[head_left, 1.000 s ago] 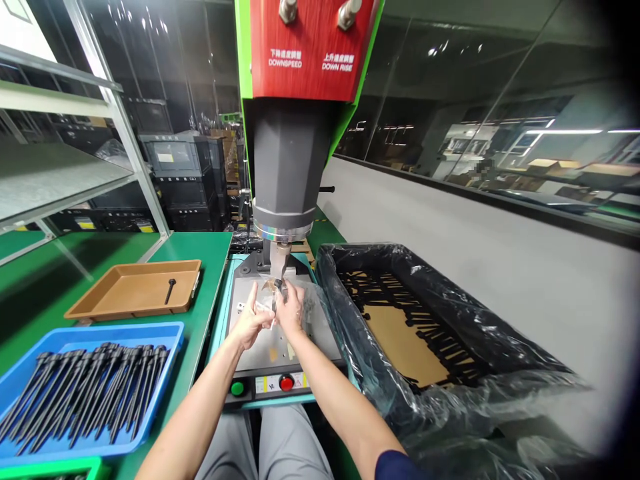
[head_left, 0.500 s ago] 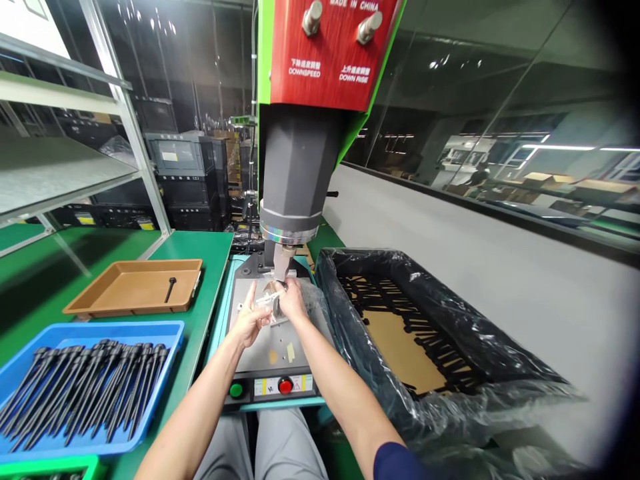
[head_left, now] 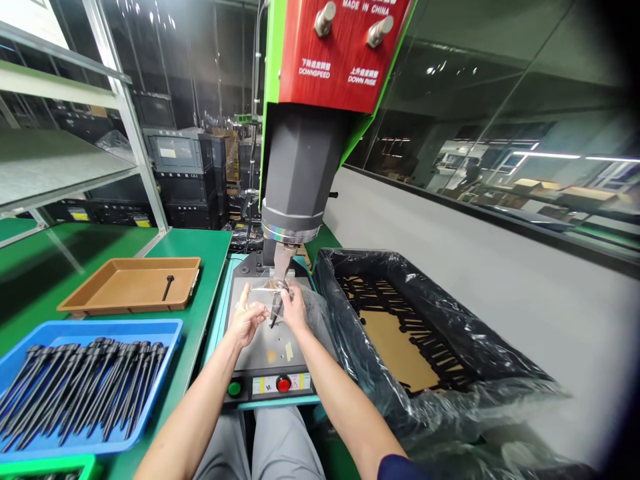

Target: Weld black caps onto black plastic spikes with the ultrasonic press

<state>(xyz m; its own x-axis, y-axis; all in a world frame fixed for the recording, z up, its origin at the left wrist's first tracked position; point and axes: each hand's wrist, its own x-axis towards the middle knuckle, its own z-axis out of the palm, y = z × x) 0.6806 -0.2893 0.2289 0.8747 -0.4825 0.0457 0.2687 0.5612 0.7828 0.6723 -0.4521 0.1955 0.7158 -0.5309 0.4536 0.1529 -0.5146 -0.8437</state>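
My right hand is closed at the fixture below the welding horn, its thumb and fingers around the upper end of a black rod-shaped part. The rod slants down toward me, thin end lowest; the hand partly hides its head. My left hand is just left of the fixture, index finger pointing up and thumb stretched out, with nothing visible in it. Under both hands lies the grey metal machine plate.
At left, a blue tray holds many black rods with thick heads; behind it, a brown tray holds one short black piece. On the right is a box lined with black plastic. Green and red buttons face me.
My right hand has shifted slightly down and right from the horn, and the slanting black rod now shows between my hands. My left hand has moved slightly left.
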